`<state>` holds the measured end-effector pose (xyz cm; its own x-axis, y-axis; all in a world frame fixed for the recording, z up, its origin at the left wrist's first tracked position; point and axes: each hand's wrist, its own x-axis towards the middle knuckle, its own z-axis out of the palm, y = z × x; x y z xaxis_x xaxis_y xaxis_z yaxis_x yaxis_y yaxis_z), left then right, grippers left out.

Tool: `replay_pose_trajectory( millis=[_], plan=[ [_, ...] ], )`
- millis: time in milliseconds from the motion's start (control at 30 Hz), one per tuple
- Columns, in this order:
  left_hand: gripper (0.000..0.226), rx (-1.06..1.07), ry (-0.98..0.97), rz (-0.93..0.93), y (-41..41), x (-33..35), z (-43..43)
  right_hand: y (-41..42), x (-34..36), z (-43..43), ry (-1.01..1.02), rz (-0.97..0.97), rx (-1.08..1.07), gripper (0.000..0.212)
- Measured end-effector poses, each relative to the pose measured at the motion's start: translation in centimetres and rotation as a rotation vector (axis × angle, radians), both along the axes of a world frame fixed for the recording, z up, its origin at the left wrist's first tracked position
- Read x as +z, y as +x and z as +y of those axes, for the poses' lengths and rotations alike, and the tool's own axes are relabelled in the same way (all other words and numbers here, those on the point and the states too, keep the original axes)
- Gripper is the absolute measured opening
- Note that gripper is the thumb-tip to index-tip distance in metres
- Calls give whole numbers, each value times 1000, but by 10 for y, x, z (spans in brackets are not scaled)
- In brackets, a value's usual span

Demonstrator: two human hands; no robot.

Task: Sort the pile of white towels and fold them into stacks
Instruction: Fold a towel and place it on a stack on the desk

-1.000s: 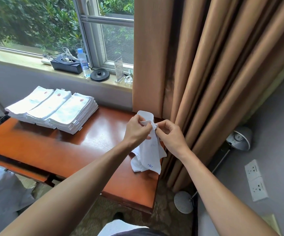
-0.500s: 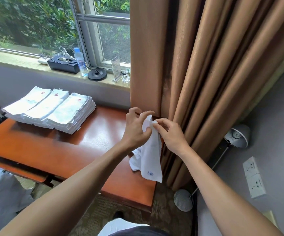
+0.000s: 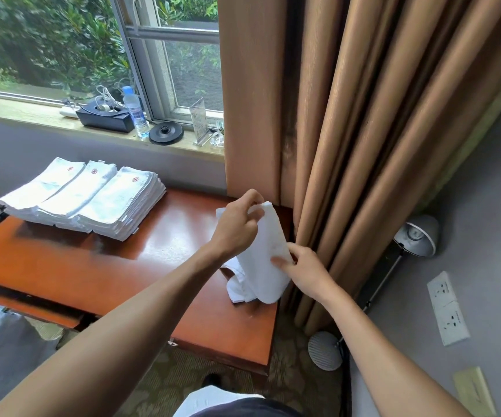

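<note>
Far left on the table [image 3: 92, 266] sit the folded stacks [image 3: 86, 200]. My left hand [image 3: 237, 227] pinches the towel [image 3: 264, 260] at its top. Its long axis runs down toward me, tail bunched on the table's right end — my right hand [image 3: 306, 269], nearer, pinches the lower right edge.

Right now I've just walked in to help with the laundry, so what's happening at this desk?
A person is working on one white towel above the right end of the wooden desk. The left hand pinches its top edge and the right hand grips its side lower down, so it hangs lengthwise, not yet folded flat. Three stacks of folded towels sit side by side at the desk's far left end.
</note>
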<state>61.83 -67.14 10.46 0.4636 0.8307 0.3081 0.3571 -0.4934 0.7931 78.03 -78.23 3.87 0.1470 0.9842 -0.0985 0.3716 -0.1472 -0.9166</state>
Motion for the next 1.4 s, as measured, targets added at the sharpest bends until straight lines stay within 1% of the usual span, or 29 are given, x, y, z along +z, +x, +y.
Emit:
replay_pose_trajectory(
  millis=[100,200,267,300,333,433,467,500,567,600,667,767,867,933,1000,1067,1167,1300,1333,1400],
  plan=[
    [15,93,-6,-38,-5,-3,5,9,-13,-7,-51,-97,-24,12],
    [15,258,-63,-44,-17,-14,12,17,-21,-11,-111,-196,-90,18],
    [10,343,-136,38,-23,-24,16,21,-20,-13,-108,-216,-109,18],
    [13,369,-150,110,-26,-30,16,23,-18,-12,-88,-244,-95,17],
    [23,377,-157,188,-28,-35,15,24,-14,-11,-58,-300,-67,17],
    [65,295,-176,389,-29,-50,2,19,2,-1,37,-596,51,22],
    [70,235,-157,450,-27,-56,-5,16,7,4,62,-678,84,24],
    [68,157,-118,497,-23,-62,-12,13,11,8,82,-739,110,25],
    [52,-39,-48,502,-12,-72,-25,7,18,15,105,-790,132,23],
    [39,-128,-40,476,-6,-75,-30,5,21,18,110,-770,122,21],
    [11,-198,-52,414,2,-76,-35,5,26,20,105,-696,88,17],
    [12,-148,-93,376,2,-70,-32,10,31,14,56,-654,76,20],
    [24,-126,-146,338,-3,-68,-28,28,32,3,-47,-628,48,17],
    [30,-107,-182,337,-7,-68,-27,37,27,-6,-73,-512,-18,14],
    [35,-121,-227,375,-9,-72,-27,41,22,-12,-40,-383,-101,13],
    [34,-161,-273,374,-8,-76,-33,37,21,-11,2,-300,-133,13],
    [22,-206,-294,271,-13,-75,-43,16,22,4,54,-174,-62,14],
    [17,-171,-364,169,-33,-74,-43,-14,22,27,86,-130,-1,14],
    [19,-147,-377,135,-39,-72,-42,-19,22,34,86,-129,24,14],
    [31,-87,-370,90,-52,-65,-35,-32,24,50,98,-131,75,14]
  ],
)
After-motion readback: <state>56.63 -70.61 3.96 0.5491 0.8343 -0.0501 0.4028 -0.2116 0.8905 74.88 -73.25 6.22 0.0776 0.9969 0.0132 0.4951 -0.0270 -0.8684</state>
